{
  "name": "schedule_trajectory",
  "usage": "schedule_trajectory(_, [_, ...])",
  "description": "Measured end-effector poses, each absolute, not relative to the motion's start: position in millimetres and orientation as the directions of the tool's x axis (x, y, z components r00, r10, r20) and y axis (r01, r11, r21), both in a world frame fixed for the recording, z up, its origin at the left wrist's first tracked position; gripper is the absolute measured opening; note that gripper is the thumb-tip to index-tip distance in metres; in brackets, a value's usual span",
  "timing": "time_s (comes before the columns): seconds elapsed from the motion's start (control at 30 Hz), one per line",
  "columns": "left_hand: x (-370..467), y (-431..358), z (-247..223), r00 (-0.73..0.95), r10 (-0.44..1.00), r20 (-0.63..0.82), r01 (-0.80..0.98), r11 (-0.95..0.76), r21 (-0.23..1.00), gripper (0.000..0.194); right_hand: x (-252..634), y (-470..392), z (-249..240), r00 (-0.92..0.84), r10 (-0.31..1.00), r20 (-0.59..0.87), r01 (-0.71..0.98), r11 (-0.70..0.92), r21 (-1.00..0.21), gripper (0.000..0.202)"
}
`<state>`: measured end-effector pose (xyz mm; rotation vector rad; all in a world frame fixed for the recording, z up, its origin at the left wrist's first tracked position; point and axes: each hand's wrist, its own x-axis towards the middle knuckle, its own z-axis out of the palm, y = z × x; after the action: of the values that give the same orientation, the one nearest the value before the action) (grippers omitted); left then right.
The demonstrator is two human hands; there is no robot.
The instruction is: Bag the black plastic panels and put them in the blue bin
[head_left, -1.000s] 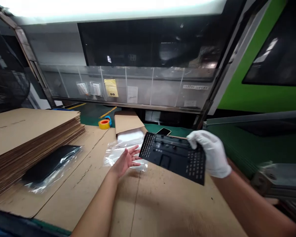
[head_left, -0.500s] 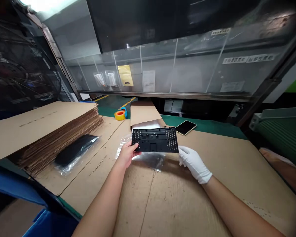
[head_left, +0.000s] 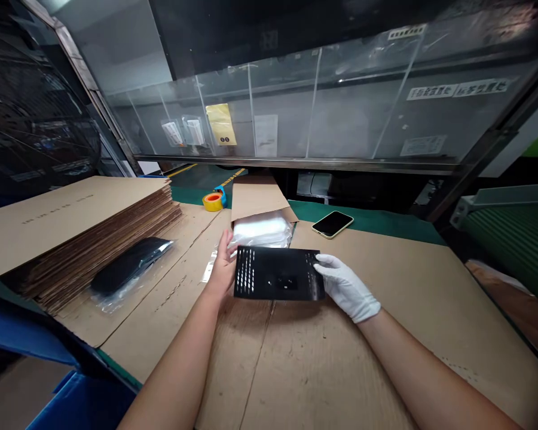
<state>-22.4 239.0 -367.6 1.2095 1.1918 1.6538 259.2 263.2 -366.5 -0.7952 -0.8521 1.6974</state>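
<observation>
A black slotted plastic panel (head_left: 275,275) is held up over the cardboard-covered bench, with rows of slits near both ends. My right hand (head_left: 343,286), in a white glove, grips its right end, thumb and fingers at the upper corner. My bare left hand (head_left: 223,266) is at the panel's left edge with its fingers stretched upward; whether it touches the edge is hard to see. Behind the panel lies a clear plastic bag (head_left: 210,263), partly hidden. Beyond it an open cardboard box (head_left: 260,197) has wrapped white items (head_left: 262,230) at its mouth.
A phone (head_left: 333,224) lies right of the box, and a yellow tape roll (head_left: 213,202) left of it. Stacked cardboard sheets (head_left: 94,209) stand at the left, beside a bagged black item (head_left: 130,266). A blue bin (head_left: 80,400) is at lower left.
The panel has turned to show another face and moved slightly lower. My left fingers have come off its front and now point upward. My gloved right hand has taken hold of the right end.
</observation>
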Motion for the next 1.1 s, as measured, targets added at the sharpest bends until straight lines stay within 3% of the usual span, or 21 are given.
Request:
schedule_trajectory(0.07, [-20.0, 239.3, -368.2, -0.307, 0.931, 0.198, -0.065, -0.228, 0.972, 0.096, 257.2, 265.0, -372.9, -0.192, 0.978, -0.080, -0.496, -0.167, -0.852, 0.032])
schedule_trajectory(0.1, [-18.8, 239.4, -368.4, -0.317, 0.933, 0.170, -0.067, -0.201, 0.977, 0.094, 256.8, 266.3, -375.9, -0.178, 0.981, -0.074, -0.500, -0.155, -0.852, 0.032])
schedule_trajectory(0.23, [-16.2, 239.1, -367.3, -0.342, 0.940, -0.005, -0.155, -0.051, 0.987, 0.053, 257.8, 271.9, -383.3, -0.146, 0.988, -0.060, -0.505, -0.126, -0.854, 0.031])
schedule_trajectory(0.33, [-15.5, 237.7, -365.1, -0.281, 0.955, -0.100, -0.260, 0.025, 0.965, 0.048, 258.6, 274.9, -384.4, -0.124, 0.991, -0.058, -0.515, -0.114, -0.849, 0.031])
schedule_trajectory(0.7, [-10.6, 234.2, -359.6, -0.238, 0.969, -0.071, -0.373, -0.024, 0.928, 0.047, 254.8, 271.1, -375.0, -0.166, 0.986, 0.014, -0.532, -0.078, -0.843, 0.042])
schedule_trajectory(0.8, [-8.1, 232.3, -358.7, -0.242, 0.970, -0.002, -0.299, -0.073, 0.952, 0.049, 254.4, 269.5, -372.6, -0.266, 0.964, 0.005, -0.502, -0.134, -0.854, 0.043])
schedule_trajectory(0.97, [0.2, 223.2, -355.6, -0.185, 0.969, 0.166, 0.042, -0.161, 0.986, 0.058, 255.7, 268.6, -373.1, -0.275, 0.961, -0.022, -0.449, -0.148, -0.881, 0.036])
schedule_trajectory(1.1, [-1.7, 219.5, -354.8, -0.249, 0.942, 0.226, 0.211, -0.175, 0.962, 0.037, 256.7, 266.1, -372.2, -0.298, 0.954, -0.030, -0.440, -0.166, -0.882, 0.036])
